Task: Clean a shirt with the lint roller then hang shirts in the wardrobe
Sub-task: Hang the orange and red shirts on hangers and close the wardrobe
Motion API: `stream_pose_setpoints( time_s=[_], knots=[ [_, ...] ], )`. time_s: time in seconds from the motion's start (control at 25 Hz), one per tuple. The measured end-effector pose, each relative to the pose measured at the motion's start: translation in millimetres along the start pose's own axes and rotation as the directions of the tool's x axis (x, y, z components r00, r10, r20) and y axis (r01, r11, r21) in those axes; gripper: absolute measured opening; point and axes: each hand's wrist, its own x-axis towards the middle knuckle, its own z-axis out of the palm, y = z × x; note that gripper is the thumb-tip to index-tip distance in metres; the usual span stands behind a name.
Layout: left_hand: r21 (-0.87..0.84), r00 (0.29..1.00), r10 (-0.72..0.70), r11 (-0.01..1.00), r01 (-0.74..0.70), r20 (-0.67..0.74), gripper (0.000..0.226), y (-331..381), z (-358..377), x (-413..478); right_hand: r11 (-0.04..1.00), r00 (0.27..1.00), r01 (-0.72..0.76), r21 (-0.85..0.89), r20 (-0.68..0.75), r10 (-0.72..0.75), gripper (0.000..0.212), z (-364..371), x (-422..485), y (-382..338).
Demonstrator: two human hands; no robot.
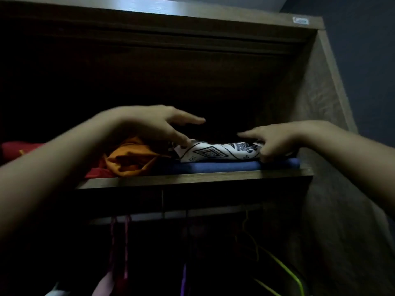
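A folded white shirt with a black diamond pattern [215, 153] lies on a folded blue garment [213, 167] on the wardrobe's upper shelf [192, 180]. My left hand [158, 124] reaches over the shirt's left end, fingers stretched out, its thumb touching that corner. My right hand [275, 139] is at the shirt's right end; its lower fingers curl round that edge while the forefinger points left above the cloth. No lint roller is in view.
A crumpled orange garment [130, 159] and red cloth [15, 149] lie left on the same shelf. Below runs a hanging rail [171, 215] with pink and purple hangers [126, 238] and a yellow-green hanger [284, 268]. The wardrobe's right side wall [320, 124] stands close.
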Motion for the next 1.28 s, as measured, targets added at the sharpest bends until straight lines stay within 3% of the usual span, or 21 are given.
stream_pose_setpoints(
  time_s=[0.04, 0.12, 0.2, 0.28, 0.36, 0.48, 0.56, 0.64, 0.76, 1.08, 1.2, 1.28],
  knots=[
    [-0.044, 0.994, -0.108, 0.993, 0.108, -0.011, 0.076, -10.6, -12.1, -7.6, 0.994, 0.991, 0.111, 0.023, -0.081, -0.109, 0.089, 3.1, -2.7, -13.7],
    [0.032, 0.929, -0.364, 0.931, 0.363, 0.064, 0.104, -29.6, -23.2, -18.6, 0.956, 0.936, 0.292, -0.024, -0.199, -0.291, 0.096, 18.7, -3.2, -45.3],
    [0.193, 0.832, -0.527, 0.847, 0.496, 0.172, 0.129, -43.6, -13.2, -18.7, 0.947, 0.914, 0.306, -0.095, -0.248, -0.32, 0.105, 36.8, 0.3, -72.9],
    [0.206, 0.797, -0.561, 0.826, 0.524, 0.224, 0.137, -56.6, 8.1, -12.1, 0.959, 0.917, 0.25, -0.132, -0.286, -0.279, 0.11, 51.6, 6.5, -87.0],
    [0.171, 0.831, -0.529, 0.847, 0.504, 0.173, 0.125, -64.6, 25.4, -6.1, 0.964, 0.908, 0.221, -0.149, -0.329, -0.259, 0.108, 61.1, 9.7, -91.3],
    [0.337, 0.935, -0.353, 0.885, 0.323, 0.031, 0.056, -68.0, 34.4, 2.1, 0.962, 0.902, 0.199, -0.189, -0.347, -0.255, 0.094, 69.1, 10.9, -90.2],
    [0.34, 0.953, -0.296, 0.892, 0.298, -0.059, 0.037, -66.8, 22.0, 2.1, 0.963, 0.907, 0.183, -0.199, -0.342, -0.243, 0.087, 72.3, 10.9, -90.7],
    [0.229, 0.94, -0.242, 0.927, 0.298, -0.241, 0.041, -71.5, 3.0, -1.0, 0.963, 0.913, 0.169, -0.208, -0.335, -0.232, 0.086, 74.1, 11.7, -92.1],
    [0.125, 0.811, -0.06, 0.979, 0.161, -0.582, 0.05, -73.6, -13.3, -11.2, 0.969, 0.917, 0.158, -0.188, -0.337, -0.215, 0.086, 73.1, 10.9, -93.9],
    [0.262, 0.649, 0.153, 0.962, 0.074, -0.745, 0.042, -60.3, -18.7, -60.2, 0.98, 0.944, 0.145, -0.137, -0.277, -0.179, 0.097, 74.2, 6.9, -94.1],
    [0.245, 0.592, 0.156, 0.967, 0.073, -0.791, 0.047, -43.7, -34.4, -92.1, 0.97, 0.939, 0.16, 0.182, -0.33, -0.093, 0.116, 69.8, -10.6, -106.2],
    [0.231, 0.564, 0.151, 0.97, 0.074, -0.812, 0.052, -29.5, -41.6, -114.3, 0.864, 0.883, 0.257, 0.433, -0.468, -0.028, 0.124, 64.8, -30.9, -125.5]
  ],
)
